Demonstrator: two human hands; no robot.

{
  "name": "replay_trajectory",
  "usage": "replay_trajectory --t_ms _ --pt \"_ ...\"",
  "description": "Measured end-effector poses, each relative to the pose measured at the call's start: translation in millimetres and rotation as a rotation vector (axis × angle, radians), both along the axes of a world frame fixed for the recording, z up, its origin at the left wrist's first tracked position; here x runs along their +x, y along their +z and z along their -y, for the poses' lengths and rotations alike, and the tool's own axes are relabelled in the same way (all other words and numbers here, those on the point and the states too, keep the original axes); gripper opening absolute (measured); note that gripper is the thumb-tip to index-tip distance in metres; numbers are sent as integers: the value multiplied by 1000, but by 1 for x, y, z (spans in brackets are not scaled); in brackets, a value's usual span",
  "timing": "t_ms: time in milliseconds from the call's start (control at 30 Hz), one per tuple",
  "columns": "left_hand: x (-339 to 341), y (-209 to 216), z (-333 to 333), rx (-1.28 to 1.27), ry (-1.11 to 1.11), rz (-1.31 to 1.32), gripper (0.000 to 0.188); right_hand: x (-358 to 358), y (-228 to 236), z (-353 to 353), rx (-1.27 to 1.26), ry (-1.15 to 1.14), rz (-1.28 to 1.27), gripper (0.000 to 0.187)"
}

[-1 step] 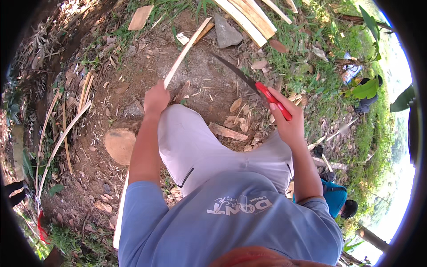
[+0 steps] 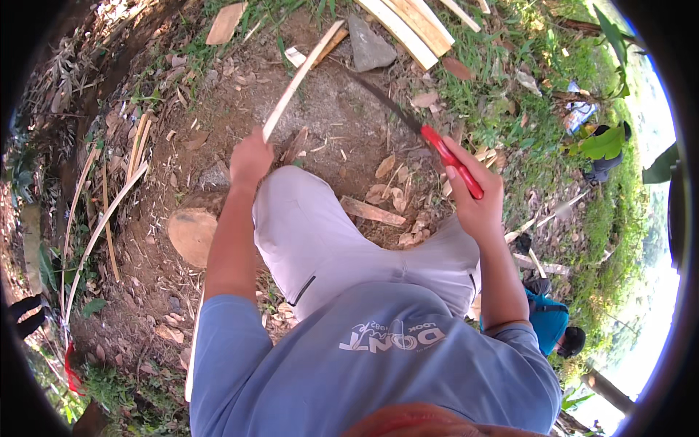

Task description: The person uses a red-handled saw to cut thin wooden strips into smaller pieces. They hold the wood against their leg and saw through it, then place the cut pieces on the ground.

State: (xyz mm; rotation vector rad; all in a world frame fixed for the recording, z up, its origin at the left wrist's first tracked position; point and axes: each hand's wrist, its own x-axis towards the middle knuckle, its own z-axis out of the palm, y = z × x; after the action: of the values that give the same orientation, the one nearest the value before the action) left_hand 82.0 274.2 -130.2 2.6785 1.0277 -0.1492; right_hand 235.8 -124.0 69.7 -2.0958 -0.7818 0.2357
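My left hand is closed around a narrow pale strip of wood or bamboo, just beyond my left knee. The strip slants up and away to the right, its far end near a grey stone. In my right hand, above my right thigh, is a long, dark, slightly curved blade with a red handle. My thumb lies along the handle. The blade points away and to the left, apart from the strip. Its edge is too blurred to show whether it has teeth.
A round cut stump stands left of my left knee. Long pale strips lie at the far left, with wider slats at the top. A wood piece lies between my knees. A person in teal is at the right.
My left hand and the strip have shifted slightly left. My right hand has moved a little to the right with the blade. Both grips stay the same.
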Motion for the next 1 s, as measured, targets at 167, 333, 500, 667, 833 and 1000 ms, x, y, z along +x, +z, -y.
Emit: replay_trajectory --t_ms 167,333,500,667,833,1000 --pt "0 -2 9 53 29 -77 30 57 -64 -11 142 98 392 45" --pt "-4 -13 2 108 48 -138 32 155 -181 -100 28 87 669 41" --pt "8 -23 -7 162 14 -126 33 247 -267 -209 136 70 857 33" --pt "4 -23 1 127 62 -124 33 270 -247 -248 -25 133 987 50" --pt "2 -23 1 118 98 -165 34 287 -248 -251 14 170 1004 54" --pt "-12 -36 -10 129 71 -168 43 280 -240 -260 6 179 955 53"
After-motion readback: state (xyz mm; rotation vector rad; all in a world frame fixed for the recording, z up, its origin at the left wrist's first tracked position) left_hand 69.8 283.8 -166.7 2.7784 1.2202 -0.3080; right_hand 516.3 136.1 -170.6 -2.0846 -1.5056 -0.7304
